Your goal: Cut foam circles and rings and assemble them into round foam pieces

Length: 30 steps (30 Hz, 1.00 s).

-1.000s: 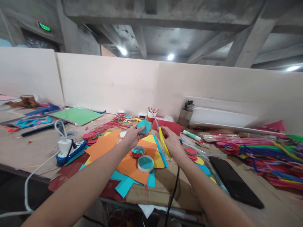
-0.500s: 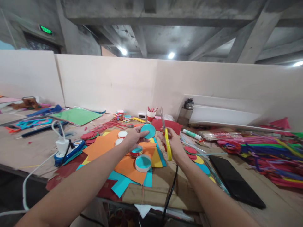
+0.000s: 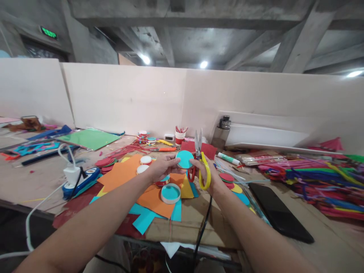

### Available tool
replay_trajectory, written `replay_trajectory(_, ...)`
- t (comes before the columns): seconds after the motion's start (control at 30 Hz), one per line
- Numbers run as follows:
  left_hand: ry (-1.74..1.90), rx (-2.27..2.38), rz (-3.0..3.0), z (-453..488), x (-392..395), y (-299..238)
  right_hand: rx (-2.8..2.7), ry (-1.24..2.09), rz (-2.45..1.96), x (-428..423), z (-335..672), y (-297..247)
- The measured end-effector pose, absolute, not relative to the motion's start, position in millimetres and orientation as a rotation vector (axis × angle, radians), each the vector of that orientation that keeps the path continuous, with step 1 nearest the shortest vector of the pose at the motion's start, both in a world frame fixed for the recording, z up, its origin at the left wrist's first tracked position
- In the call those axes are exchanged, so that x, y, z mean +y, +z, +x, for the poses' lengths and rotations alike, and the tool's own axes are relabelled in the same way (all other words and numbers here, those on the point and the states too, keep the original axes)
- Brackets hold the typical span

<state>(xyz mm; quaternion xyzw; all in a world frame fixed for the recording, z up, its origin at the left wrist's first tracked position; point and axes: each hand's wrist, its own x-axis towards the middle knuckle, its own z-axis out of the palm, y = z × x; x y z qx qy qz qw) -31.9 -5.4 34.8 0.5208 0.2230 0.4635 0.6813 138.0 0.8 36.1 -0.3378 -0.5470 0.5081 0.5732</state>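
Note:
A round blue paper disc (image 3: pixel 184 159) is pinched at its left edge by my left hand (image 3: pixel 163 167). My right hand (image 3: pixel 209 172) holds a pair of scissors (image 3: pixel 204 172) with yellow and red handles, blades apart and pointing up. Fingers of that hand also touch the disc's right edge. Below the disc sits a white ring (image 3: pixel 170 193) with blue inside it. Behind it, a red-sided round piece (image 3: pixel 162 182) is partly covered by my left hand. Orange paper sheets (image 3: pixel 119 177) lie under these, over blue and yellow paper.
Red paper discs (image 3: pixel 226 177) are stacked right of my right hand, a black phone (image 3: pixel 280 212) beyond them. Pipe cleaners (image 3: pixel 321 182) pile up at far right. A power strip (image 3: pixel 82 184) stands at left. A cup (image 3: pixel 179 137) and bottle (image 3: pixel 222 136) are at the back.
My left hand has brought the blue disc rightward to my right hand, whose fingers now touch it. The scissors' blades have spread apart. The view has shifted slightly.

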Motion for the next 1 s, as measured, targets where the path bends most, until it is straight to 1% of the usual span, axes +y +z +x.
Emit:
replay_trajectory(0.03,1.056,0.518,1.148,-32.2,-4.1,34.8,-1.308,1.185,-0.825,1.5,138.1,35.8)
replay_trajectory(0.1,1.130,0.577,1.058,-34.6,-0.1,35.4,-1.429,1.090,-1.042,3.8,141.1,35.3)
replay_trajectory(0.2,1.318,0.667,0.858,-42.0,7.8,37.9,-1.625,0.809,-1.435,8.7,151.7,35.4)
replay_trajectory(0.27,1.409,0.694,0.755,-47.8,12.7,39.9,-1.680,0.686,-1.519,10.6,159.2,35.5)
replay_trajectory(0.33,1.443,0.720,0.690,-52.1,16.5,40.5,-1.801,0.511,-1.639,9.4,163.5,35.2)
replay_trajectory(0.43,1.422,0.792,0.653,-53.5,19.3,38.5,-2.108,0.144,-1.883,3.0,162.4,34.1)
replay_trajectory(0.5,1.402,0.839,0.687,-52.0,19.1,36.2,-2.231,0.046,-1.932,-2.2,159.5,34.2)
replay_trajectory(0.63,1.371,0.871,0.879,-46.5,14.7,33.1,-2.252,0.009,-1.876,-9.4,155.3,37.8)
replay_trajectory(0.73,1.316,0.888,1.100,-39.9,8.2,33.2,-2.142,-0.063,-1.521,-9.1,149.8,39.0)
replay_trajectory(0.83,1.219,0.887,1.317,-32.2,1.1,33.6,-2.053,0.037,-1.119,-5.4,141.4,36.9)
replay_trajectory(0.9,1.153,0.854,1.389,-28.8,-1.8,32.9,-2.038,0.114,-1.039,-3.0,137.2,34.8)
replay_trajectory(1.0,1.091,0.760,1.325,-28.0,-1.5,29.6,-2.001,0.243,-1.031,-0.4,136.4,32.3)
